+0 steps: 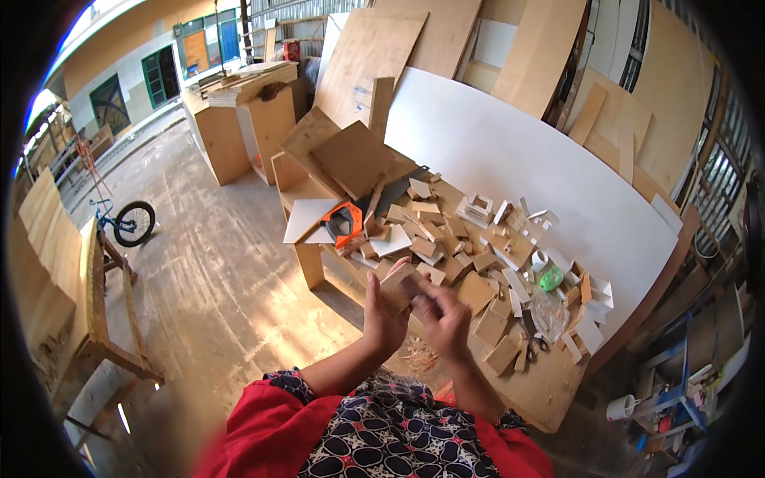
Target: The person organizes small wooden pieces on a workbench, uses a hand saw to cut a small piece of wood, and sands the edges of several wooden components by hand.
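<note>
A small brown wooden block (pixel 394 297) is held up in front of me by my left hand (pixel 384 327), the thumb raised along its side. My right hand (pixel 448 323) is closed on a small dark flat piece (pixel 411 285) that meets the block's face; motion blurs these fingers, and the piece's kind is unclear. Beyond both hands, many wood offcuts (pixel 476 293) lie heaped on the wooden workbench (pixel 542 398). An orange-handled saw (pixel 344 224) rests at the heap's left end. Black-handled scissors (pixel 534 341) lie on the right, beside a clear plastic bag (pixel 550 315).
A large white panel (pixel 510 143) stands behind the bench, with plywood sheets (pixel 526 52) leaning farther back. Brown boards (pixel 351 155) are piled at the bench's far left. A wooden cabinet (pixel 219 139) and a bicycle wheel (pixel 134 223) stand on the floor to the left.
</note>
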Demonstrator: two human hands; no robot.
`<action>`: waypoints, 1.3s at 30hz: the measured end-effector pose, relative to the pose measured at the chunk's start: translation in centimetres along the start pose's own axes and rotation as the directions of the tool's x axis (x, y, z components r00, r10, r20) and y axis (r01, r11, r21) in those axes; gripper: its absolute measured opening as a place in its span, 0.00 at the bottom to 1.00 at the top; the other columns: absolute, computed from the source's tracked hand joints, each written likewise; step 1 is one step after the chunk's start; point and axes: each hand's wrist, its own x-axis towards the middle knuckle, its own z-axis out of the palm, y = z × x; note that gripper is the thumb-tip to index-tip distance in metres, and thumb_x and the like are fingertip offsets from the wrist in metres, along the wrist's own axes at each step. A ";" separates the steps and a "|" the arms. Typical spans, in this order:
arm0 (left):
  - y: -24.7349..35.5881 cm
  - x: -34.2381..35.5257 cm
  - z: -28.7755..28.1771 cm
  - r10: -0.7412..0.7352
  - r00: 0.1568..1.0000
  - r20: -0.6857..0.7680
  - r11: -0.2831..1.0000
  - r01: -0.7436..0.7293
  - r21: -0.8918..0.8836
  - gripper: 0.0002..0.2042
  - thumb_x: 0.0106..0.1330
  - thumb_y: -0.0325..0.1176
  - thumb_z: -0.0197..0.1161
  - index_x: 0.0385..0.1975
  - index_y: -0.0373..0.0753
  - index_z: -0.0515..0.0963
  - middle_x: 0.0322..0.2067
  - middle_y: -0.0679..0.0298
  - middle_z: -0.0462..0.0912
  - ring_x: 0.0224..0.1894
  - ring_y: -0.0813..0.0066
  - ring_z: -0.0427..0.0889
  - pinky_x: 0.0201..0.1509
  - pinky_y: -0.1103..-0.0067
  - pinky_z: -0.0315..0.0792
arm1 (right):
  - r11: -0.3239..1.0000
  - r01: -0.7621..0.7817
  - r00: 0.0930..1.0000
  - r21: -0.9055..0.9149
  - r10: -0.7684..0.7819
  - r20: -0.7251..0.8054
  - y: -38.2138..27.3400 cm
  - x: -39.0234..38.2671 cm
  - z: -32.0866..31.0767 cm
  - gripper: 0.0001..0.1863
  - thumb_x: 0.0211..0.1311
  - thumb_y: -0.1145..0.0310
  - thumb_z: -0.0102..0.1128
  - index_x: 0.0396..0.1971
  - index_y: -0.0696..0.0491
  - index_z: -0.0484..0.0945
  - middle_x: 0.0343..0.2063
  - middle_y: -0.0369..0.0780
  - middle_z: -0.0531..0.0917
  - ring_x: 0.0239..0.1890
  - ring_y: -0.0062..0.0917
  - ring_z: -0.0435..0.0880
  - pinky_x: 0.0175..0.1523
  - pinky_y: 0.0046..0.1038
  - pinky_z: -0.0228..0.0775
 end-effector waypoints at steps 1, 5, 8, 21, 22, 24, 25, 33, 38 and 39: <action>-0.1 0.1 0.4 0.027 0.998 -0.049 0.999 -0.026 0.025 0.35 0.67 0.65 0.37 0.62 0.40 0.61 0.52 0.54 0.73 0.56 0.60 0.71 0.62 0.64 0.62 | 0.972 -0.219 0.975 0.091 0.220 -0.006 0.8 0.5 -0.4 0.08 0.59 0.72 0.63 0.37 0.59 0.80 0.25 0.42 0.82 0.27 0.22 0.81 0.33 0.25 0.73; -0.7 0.1 -0.7 -0.060 0.989 0.136 0.996 0.069 -0.059 0.36 0.67 0.66 0.35 0.61 0.40 0.63 0.52 0.58 0.73 0.56 0.63 0.71 0.62 0.64 0.61 | 0.995 -0.090 0.993 0.049 0.086 0.080 -1.2 -1.3 0.2 0.11 0.56 0.69 0.66 0.35 0.59 0.78 0.24 0.42 0.82 0.27 0.21 0.81 0.33 0.24 0.72; -0.5 -0.2 -1.0 -0.046 0.978 0.202 0.995 0.063 -0.078 0.37 0.68 0.66 0.32 0.63 0.41 0.62 0.54 0.56 0.73 0.57 0.64 0.72 0.63 0.66 0.62 | 0.998 -0.031 0.997 0.052 0.027 0.067 -1.2 -1.6 0.5 0.11 0.58 0.68 0.65 0.35 0.59 0.76 0.24 0.44 0.82 0.27 0.24 0.83 0.33 0.26 0.73; -0.7 -0.1 -1.3 -0.074 0.994 -0.083 0.995 0.069 -0.069 0.37 0.67 0.67 0.32 0.58 0.39 0.67 0.48 0.54 0.76 0.50 0.61 0.75 0.59 0.66 0.64 | 0.984 -0.153 0.983 -0.096 0.162 0.091 3.3 -1.0 0.4 0.10 0.60 0.68 0.63 0.36 0.57 0.76 0.24 0.46 0.83 0.25 0.32 0.85 0.29 0.31 0.74; -0.6 0.0 -1.3 -0.091 0.995 -0.045 0.994 0.087 -0.072 0.37 0.67 0.67 0.32 0.57 0.39 0.68 0.49 0.54 0.76 0.51 0.61 0.75 0.59 0.66 0.64 | 0.989 -0.124 0.985 -0.078 0.132 0.114 2.3 -1.6 0.7 0.10 0.59 0.67 0.63 0.36 0.56 0.76 0.24 0.47 0.83 0.26 0.37 0.84 0.29 0.33 0.74; -0.5 -0.1 -1.5 -0.112 0.994 -0.020 0.990 0.110 -0.085 0.37 0.67 0.67 0.32 0.57 0.39 0.68 0.49 0.55 0.76 0.51 0.62 0.74 0.60 0.66 0.64 | 0.996 0.011 0.976 -0.092 0.009 0.219 -1.0 -2.2 0.7 0.10 0.60 0.67 0.62 0.36 0.57 0.75 0.23 0.47 0.82 0.26 0.35 0.85 0.30 0.33 0.75; -0.5 -0.3 -1.2 -0.121 0.992 -0.016 0.988 0.119 -0.099 0.37 0.67 0.66 0.33 0.57 0.39 0.68 0.49 0.56 0.76 0.51 0.62 0.74 0.60 0.66 0.64 | 0.999 -0.005 0.986 -0.032 0.010 0.168 -0.7 -1.9 0.6 0.10 0.60 0.67 0.62 0.36 0.57 0.75 0.23 0.46 0.82 0.26 0.32 0.84 0.30 0.32 0.74; -1.3 -0.5 -0.9 -0.129 0.991 0.028 0.990 0.131 -0.059 0.41 0.62 0.71 0.38 0.62 0.39 0.61 0.52 0.48 0.74 0.55 0.55 0.73 0.59 0.63 0.66 | 0.996 -0.081 0.993 -0.048 0.084 0.082 0.2 -1.9 0.5 0.12 0.61 0.64 0.61 0.39 0.56 0.75 0.26 0.50 0.82 0.29 0.43 0.85 0.32 0.34 0.76; -1.0 -0.8 -0.7 -0.091 0.993 -0.070 0.993 0.086 -0.078 0.38 0.65 0.67 0.36 0.60 0.38 0.64 0.53 0.49 0.74 0.55 0.57 0.73 0.60 0.64 0.64 | 0.996 -0.045 0.998 -0.082 0.049 0.044 0.2 -1.6 0.3 0.12 0.61 0.63 0.61 0.38 0.56 0.75 0.26 0.48 0.83 0.29 0.42 0.85 0.30 0.36 0.75; -1.1 -0.8 -0.6 -0.067 0.993 -0.095 0.997 0.063 -0.045 0.38 0.66 0.67 0.36 0.60 0.38 0.64 0.53 0.49 0.74 0.55 0.57 0.73 0.60 0.64 0.64 | 0.984 -0.172 0.985 -0.039 0.172 0.013 1.7 -1.2 0.0 0.11 0.62 0.64 0.60 0.38 0.55 0.75 0.25 0.48 0.83 0.28 0.41 0.85 0.28 0.36 0.74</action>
